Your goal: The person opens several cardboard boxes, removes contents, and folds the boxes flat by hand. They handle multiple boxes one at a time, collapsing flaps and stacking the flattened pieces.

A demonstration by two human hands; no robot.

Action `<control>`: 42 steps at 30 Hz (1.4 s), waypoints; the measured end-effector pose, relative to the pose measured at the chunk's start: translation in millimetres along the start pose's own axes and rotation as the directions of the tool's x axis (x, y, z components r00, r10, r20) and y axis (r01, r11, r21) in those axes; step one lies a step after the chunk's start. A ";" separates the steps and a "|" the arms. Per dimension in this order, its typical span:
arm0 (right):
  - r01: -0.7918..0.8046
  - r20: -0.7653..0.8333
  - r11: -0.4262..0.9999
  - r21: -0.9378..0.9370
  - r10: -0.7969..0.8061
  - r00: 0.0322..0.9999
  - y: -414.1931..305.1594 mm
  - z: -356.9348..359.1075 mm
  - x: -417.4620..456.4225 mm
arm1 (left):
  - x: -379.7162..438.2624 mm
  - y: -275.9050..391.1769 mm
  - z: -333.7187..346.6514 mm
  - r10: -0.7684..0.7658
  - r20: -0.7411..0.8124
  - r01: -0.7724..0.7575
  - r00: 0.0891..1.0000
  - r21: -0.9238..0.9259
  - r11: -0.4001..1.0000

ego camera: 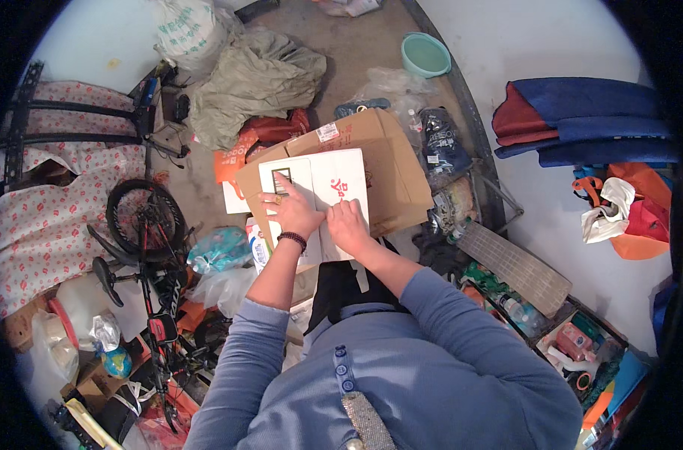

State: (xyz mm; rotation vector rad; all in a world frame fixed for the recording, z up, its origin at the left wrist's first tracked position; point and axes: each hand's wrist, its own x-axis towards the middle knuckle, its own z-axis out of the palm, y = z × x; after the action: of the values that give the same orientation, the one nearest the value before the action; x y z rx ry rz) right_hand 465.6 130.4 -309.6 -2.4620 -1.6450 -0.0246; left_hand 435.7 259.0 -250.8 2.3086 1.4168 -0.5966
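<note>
In front of me a white cardboard carton (341,169), flat in shape, with red print and a barcode, rests on a larger flattened brown cardboard box (395,174). My left hand (293,212) lies palm down on the carton's left panel with its fingers spread; it wears a ring and a dark bead bracelet (292,239). Against the right panel, close to the middle seam, my right hand (347,225) has its fingers bent and held together. Whether they pinch the cardboard is hidden. The two thumbs nearly meet at the seam.
A folding bicycle (150,270) and plastic bags (220,250) crowd the left. Beyond the cardboard lie a grey-green cloth (257,79) and a teal basin (426,54). Bagged items (442,140), a long patterned board (513,267) and a bin of bottles (516,309) flank the right.
</note>
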 end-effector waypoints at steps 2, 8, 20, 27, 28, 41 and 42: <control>0.007 -0.044 0.998 0.056 -0.005 0.999 -0.2 0.1 -1.7 | -4.6 -3.2 0.2 0.039 -0.059 -0.040 0.997 -0.025 0.999; 0.092 -0.242 0.987 0.134 -0.057 0.969 -8.3 1.4 -15.3 | -13.9 -12.2 16.9 0.001 -0.187 -0.003 0.982 -0.005 1.000; 0.071 -0.296 0.964 0.256 0.008 0.955 -9.9 8.6 -17.3 | -13.0 -11.5 37.8 0.054 -0.177 -0.035 0.983 0.108 0.994; 0.059 -0.300 0.948 0.314 0.041 0.953 -11.6 17.3 -21.2 | -11.1 -17.8 39.3 0.224 -0.180 -0.152 0.958 0.342 0.927; 0.069 -0.312 0.956 0.285 0.024 0.950 -11.1 15.6 -20.3 | -7.9 -26.5 38.9 0.246 -0.191 -0.164 0.950 0.364 0.917; 0.065 -0.302 0.983 0.172 -0.010 0.953 -10.0 9.0 -22.0 | -15.9 -25.5 22.6 0.367 -0.376 -0.202 0.851 0.410 0.889; 0.078 -0.295 0.983 0.164 -0.026 0.955 -11.6 10.0 -23.5 | -21.9 -22.4 9.7 0.332 -0.265 -0.208 0.905 0.406 0.890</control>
State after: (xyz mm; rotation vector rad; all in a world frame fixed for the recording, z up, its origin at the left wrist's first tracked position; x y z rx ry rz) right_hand 445.1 114.8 -320.4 -2.1644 -1.5147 -0.2303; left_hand 405.1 247.3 -249.4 2.9629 1.1430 -0.4329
